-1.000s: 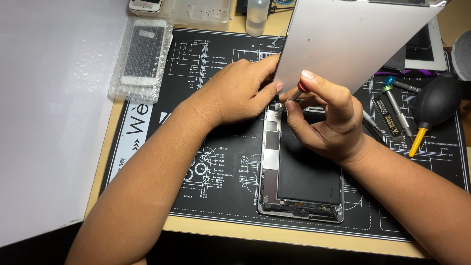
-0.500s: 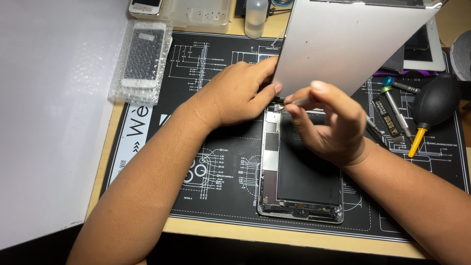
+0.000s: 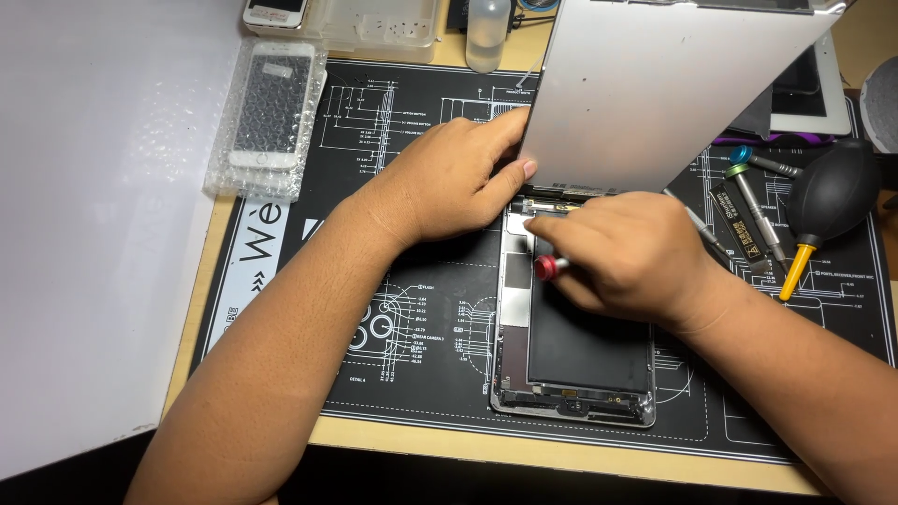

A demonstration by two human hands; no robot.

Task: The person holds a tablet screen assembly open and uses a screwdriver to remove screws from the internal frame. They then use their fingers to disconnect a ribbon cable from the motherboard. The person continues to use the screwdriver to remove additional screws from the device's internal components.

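A black work mat point(image 3: 393, 374) printed with white diagrams covers most of the tabletop point(image 3: 561, 454), with a large white sheet point(image 3: 103, 234) lying to its left. An opened tablet body point(image 3: 571, 365) lies on the mat near the middle, its dark battery exposed, and its lifted screen panel point(image 3: 664, 93) is tilted up over the far end. The panel's lower left edge is steadied by the left hand point(image 3: 458, 178), fingers curled against it. The right hand point(image 3: 622, 248) is closed around a small screwdriver with a red cap point(image 3: 549, 267). Compared with a second ago, this hand has been lowered and turned flat, so the tool tip is now brought down at the tablet's far edge, seemingly onto a fastener there. A bubble-wrapped phone point(image 3: 271, 117) lies far left; a black air blower point(image 3: 828, 201) and spare drivers point(image 3: 753, 201) lie right.
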